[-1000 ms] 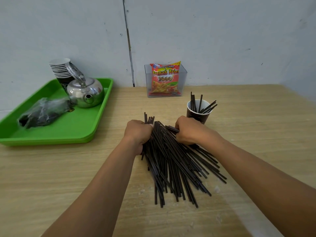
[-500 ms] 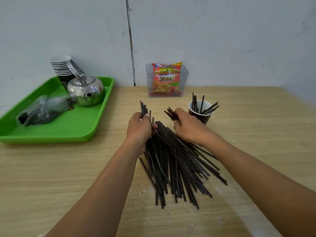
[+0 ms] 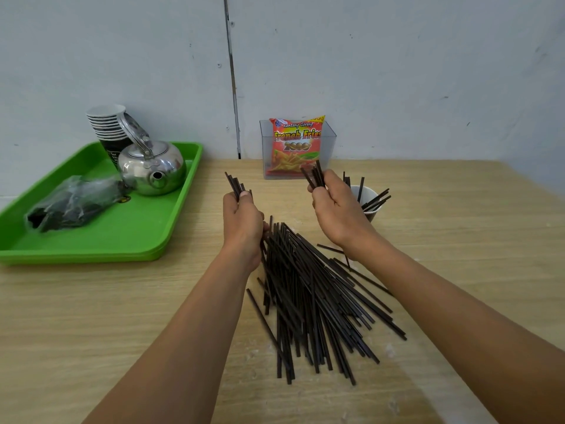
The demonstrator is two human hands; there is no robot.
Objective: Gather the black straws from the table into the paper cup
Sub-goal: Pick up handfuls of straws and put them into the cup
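A fan-shaped pile of black straws (image 3: 312,298) lies on the wooden table (image 3: 91,316) between my forearms. My left hand (image 3: 243,221) is shut on a small bundle of black straws whose tips stick up above the thumb. My right hand (image 3: 337,214) is shut on another small bundle, lifted above the table with its tips pointing up and left. The paper cup (image 3: 371,206) stands just behind and right of my right hand, partly hidden by it, with several straws leaning inside it.
A green tray (image 3: 128,234) at the left holds a steel kettle (image 3: 151,168), a stack of paper cups (image 3: 108,127) and a plastic-wrapped dark bundle (image 3: 72,201). A clear box with a red French fries snack bag (image 3: 296,145) stands against the wall.
Both hands have risen off the pile, each lifting a small bundle of straws. My right hand has moved up and right, closer to the cup.
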